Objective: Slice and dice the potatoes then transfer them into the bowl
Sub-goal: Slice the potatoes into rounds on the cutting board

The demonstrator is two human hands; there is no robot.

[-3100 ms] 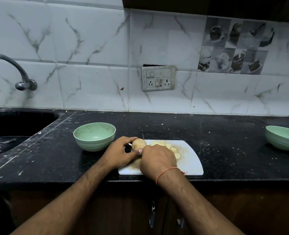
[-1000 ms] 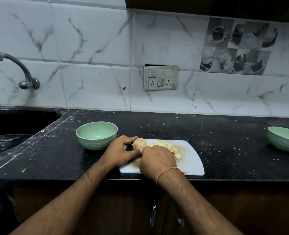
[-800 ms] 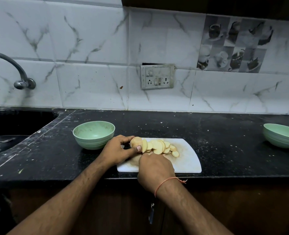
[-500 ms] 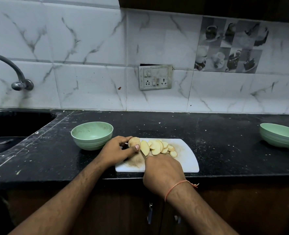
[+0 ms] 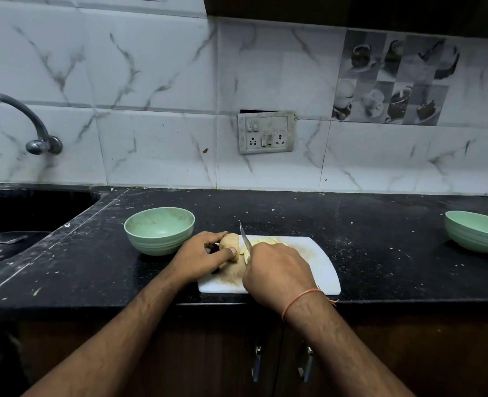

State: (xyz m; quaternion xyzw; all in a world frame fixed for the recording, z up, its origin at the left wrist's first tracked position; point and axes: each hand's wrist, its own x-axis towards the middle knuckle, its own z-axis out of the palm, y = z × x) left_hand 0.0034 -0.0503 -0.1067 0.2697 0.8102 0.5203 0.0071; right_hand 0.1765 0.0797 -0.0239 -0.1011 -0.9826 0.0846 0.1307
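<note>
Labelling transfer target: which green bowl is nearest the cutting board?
The green bowl just left of the cutting board, beside the left hand. The other bowl sits far right at the frame edge.

Head view — down over counter (image 5: 380, 224).

White marble-veined wall tiles (image 5: 157, 81) above a speckled black countertop (image 5: 380, 224) — curved steel tap (image 5: 22, 116), grey socket panel (image 5: 265, 132).
</note>
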